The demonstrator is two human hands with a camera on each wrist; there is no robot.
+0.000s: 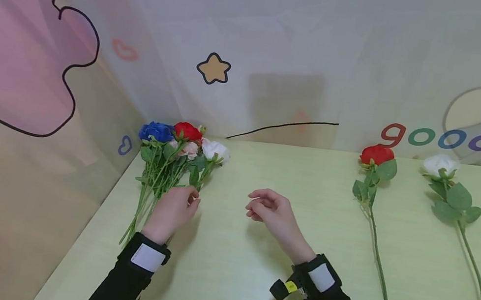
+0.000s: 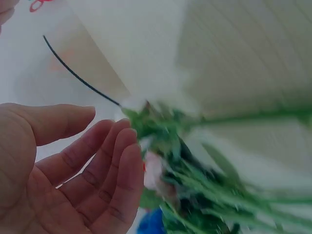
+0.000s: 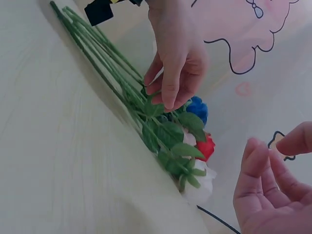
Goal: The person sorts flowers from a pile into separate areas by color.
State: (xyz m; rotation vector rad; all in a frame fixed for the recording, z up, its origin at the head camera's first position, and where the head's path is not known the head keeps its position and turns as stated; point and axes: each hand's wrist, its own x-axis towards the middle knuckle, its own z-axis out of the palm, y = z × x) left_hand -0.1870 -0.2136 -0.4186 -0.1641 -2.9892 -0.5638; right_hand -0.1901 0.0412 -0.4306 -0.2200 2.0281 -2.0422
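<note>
On the table's left side lies a bunch of artificial flowers: a blue rose (image 1: 155,132), a red rose (image 1: 188,131), a pale pink flower (image 1: 189,150) and a white rose (image 1: 215,150), with long green stems (image 3: 97,53). My left hand (image 1: 174,210) hovers over the stems, its fingers loosely bent and holding nothing. In the left wrist view, a gap shows between that thumb and the fingers (image 2: 100,165). My right hand (image 1: 275,217) is in the air to the right of the bunch, fingers relaxed, nothing between them.
A single red rose (image 1: 378,155) lies on the right of the pale table (image 1: 226,277), stem toward me. Farther right is a single white rose (image 1: 440,165). A printed backdrop (image 1: 280,36) stands behind the table and along its left side.
</note>
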